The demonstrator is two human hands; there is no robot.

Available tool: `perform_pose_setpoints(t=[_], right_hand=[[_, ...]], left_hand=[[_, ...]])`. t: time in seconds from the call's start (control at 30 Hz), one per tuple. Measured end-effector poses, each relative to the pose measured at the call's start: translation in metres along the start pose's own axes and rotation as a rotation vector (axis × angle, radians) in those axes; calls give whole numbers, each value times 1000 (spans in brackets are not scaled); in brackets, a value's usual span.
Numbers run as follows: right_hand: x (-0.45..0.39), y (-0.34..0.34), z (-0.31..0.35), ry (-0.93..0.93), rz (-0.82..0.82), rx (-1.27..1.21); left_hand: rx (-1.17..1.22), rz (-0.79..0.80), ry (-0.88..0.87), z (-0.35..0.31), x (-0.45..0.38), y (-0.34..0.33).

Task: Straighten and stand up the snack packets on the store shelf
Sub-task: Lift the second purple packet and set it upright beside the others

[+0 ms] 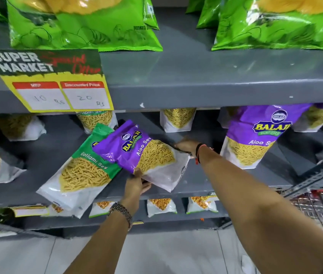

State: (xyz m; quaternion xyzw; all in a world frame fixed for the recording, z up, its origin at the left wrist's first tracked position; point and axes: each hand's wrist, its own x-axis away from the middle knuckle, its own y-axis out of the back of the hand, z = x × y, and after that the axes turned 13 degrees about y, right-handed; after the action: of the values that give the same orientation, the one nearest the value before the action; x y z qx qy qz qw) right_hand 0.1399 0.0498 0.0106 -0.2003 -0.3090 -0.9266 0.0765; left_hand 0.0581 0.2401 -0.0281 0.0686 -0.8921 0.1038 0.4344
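Observation:
A purple Aloo Sev packet (136,153) lies tilted on the grey middle shelf (192,188), its top pointing up-left. My left hand (135,183) grips its lower edge from below. My right hand (186,146) holds its right side, partly hidden behind the packet. A green Ratlami Sev packet (81,175) leans diagonally beside it on the left, partly under the purple one and overhanging the shelf front. Another purple Aloo Sev packet (255,139) stands upright to the right.
Large green chip bags (85,24) fill the upper shelf, with a yellow price sign (57,86) hung on its edge. More sev packets (178,119) stand at the back of the middle shelf. Small packets (161,206) line the lower shelf. A metal rack (315,184) is at right.

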Motion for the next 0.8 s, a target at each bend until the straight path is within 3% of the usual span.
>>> perform_pose_setpoints(t=[0.13,0.47,0.8], right_hand=[[18,-10,-8,78,-87,41],[133,-49,-92,95,-512,-341],[245,-25,-90,283,-619,-490]], left_hand=[[11,63,-71,5,10,5],[-270,269,-237,38,54,28],[-424,480,-389,38,104,13]])
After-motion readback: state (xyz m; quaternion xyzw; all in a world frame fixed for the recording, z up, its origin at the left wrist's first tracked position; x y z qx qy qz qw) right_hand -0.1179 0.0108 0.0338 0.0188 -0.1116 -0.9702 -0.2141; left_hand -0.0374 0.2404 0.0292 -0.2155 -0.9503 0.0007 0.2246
